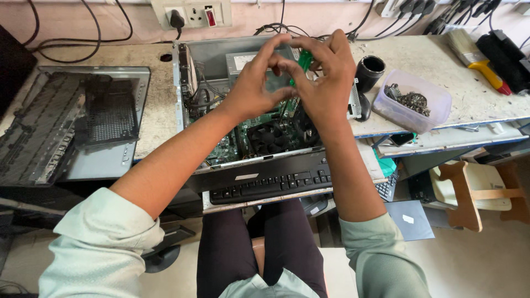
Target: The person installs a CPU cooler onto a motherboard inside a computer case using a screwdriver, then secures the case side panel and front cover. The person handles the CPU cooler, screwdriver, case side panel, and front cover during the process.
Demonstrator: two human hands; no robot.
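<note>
Both hands are up over the open grey metal desktop computer case (190, 83) lying on the worn pale workbench (157, 99); the left hand (255, 85) and the right hand (326, 77) meet fingertip to fingertip above the case's upper half, pinched together on a small green flat part (304, 59), probably a circuit card, which peeks out at twelve o'clock between the knuckles; the step in hand looks like working that card over the board, whether in or out I cannot tell. Any next move calls for a straight, level line with the slot and even pressure from both thumbs, no twisting. Below the hands, at six o'clock, sits the black round cooling fan (270, 137) on the green motherboard; nearer the body lies a black flat keyboard (265, 185). At three o'clock stand a black cylindrical cup (369, 72) and a clear plastic tub of metal screws (411, 102); at nine o'clock rests a black perforated side panel (72, 124). The card's lower edge, its slot and most fingertips are hidden behind the hands; the cables at the top edge are cut off.
</note>
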